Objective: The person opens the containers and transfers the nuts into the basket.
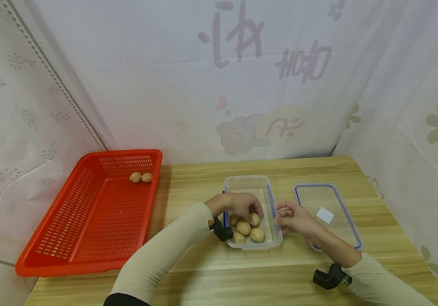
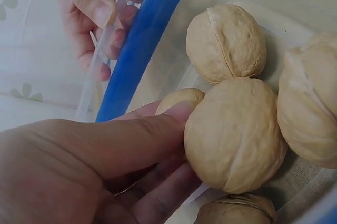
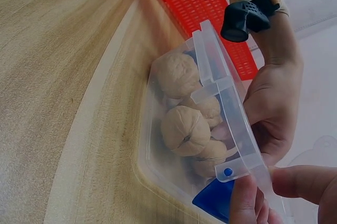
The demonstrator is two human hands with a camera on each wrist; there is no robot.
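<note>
A clear plastic food box with blue clips stands on the table, holding several walnuts at its near end. My left hand reaches down inside it. In the left wrist view, thumb and fingers pinch a walnut, with other walnuts around it; a smaller-looking walnut shows just behind the thumb tip. My right hand grips the box's right side wall. The right wrist view shows its thumb on one side of the rim and fingers on the other, near a blue clip.
At the left stands a large red plastic basket with two walnuts in its far corner. A clear lid with a blue seal and white label lies right of the box, partly under my right forearm. Printed curtains surround the wooden table.
</note>
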